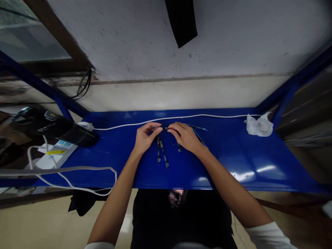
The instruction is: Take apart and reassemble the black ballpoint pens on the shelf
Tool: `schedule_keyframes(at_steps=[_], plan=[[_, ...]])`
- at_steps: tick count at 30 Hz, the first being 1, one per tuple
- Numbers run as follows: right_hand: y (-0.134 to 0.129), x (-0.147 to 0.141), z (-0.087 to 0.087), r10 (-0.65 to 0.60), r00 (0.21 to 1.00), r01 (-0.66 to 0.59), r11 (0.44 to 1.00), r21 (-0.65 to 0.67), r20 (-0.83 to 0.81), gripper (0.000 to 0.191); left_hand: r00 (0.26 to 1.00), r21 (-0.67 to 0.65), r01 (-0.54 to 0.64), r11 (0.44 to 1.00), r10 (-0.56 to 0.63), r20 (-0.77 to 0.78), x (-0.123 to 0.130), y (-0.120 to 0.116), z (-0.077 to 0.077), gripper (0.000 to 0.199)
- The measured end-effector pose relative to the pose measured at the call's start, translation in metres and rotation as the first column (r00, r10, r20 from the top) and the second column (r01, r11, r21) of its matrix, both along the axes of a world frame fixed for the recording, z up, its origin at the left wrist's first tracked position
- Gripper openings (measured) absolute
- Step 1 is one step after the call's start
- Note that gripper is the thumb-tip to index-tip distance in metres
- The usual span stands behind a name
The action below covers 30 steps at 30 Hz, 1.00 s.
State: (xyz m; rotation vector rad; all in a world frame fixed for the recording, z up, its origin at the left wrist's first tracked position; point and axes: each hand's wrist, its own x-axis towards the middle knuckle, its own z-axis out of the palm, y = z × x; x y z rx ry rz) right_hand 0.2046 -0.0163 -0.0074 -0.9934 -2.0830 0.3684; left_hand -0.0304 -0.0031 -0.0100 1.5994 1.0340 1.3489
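Between my two hands, a thin dark pen lies level just above the blue table. My left hand pinches its left end between thumb and fingers. The fingertips of my right hand are closed on its right end. Two clear and black pens rest on the tabletop below my left hand, tips toward me. Another dark pen tip shows under my right hand. Blue pens lie behind and beside my right hand, partly covered by it.
A white cable runs along the back of the blue table. At the left are a black bottle-like object, a white power strip and looped white cords. A crumpled white plastic bag sits at the right end.
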Motion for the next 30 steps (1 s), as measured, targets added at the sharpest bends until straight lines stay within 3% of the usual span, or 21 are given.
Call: schedule_keyframes(at_steps=[7, 10, 13, 21, 26, 30], plan=[[0.0016, 0.0005, -0.0008, 0.013, 0.997, -0.022, 0.994, -0.106, -0.078, 0.022, 1.000, 0.036, -0.015, 0.999, 0.015, 0.020, 0.0004, 0.0000, -0.0004, 0.022], [0.0010, 0.0001, -0.0005, 0.018, 0.994, -0.027, 0.996, -0.084, -0.105, 0.021, 0.998, -0.016, -0.006, 1.000, 0.007, 0.065, 0.0005, 0.0005, -0.0001, 0.032], [0.0004, 0.0000, 0.0009, 0.002, 0.996, -0.007, 0.999, -0.053, -0.085, 0.021, 0.997, -0.077, -0.002, 0.997, 0.008, 0.079, -0.0006, 0.0013, -0.0005, 0.029], [0.0008, -0.0007, 0.0040, -0.008, 0.983, -0.026, 0.982, -0.185, -0.182, 0.024, 0.997, 0.021, -0.047, 0.999, 0.045, 0.069, 0.0001, -0.0020, 0.0024, 0.021], [-0.0003, -0.0014, 0.0025, -0.018, 0.987, 0.007, 0.997, -0.073, -0.161, 0.021, 0.990, -0.079, 0.016, 0.997, -0.004, 0.144, 0.0000, 0.0004, 0.0032, 0.029], [-0.0009, -0.0008, 0.0035, -0.001, 0.986, -0.010, 0.998, -0.064, -0.168, 0.021, 0.989, -0.073, -0.017, 0.997, 0.028, 0.144, -0.0007, 0.0014, 0.0026, 0.025]])
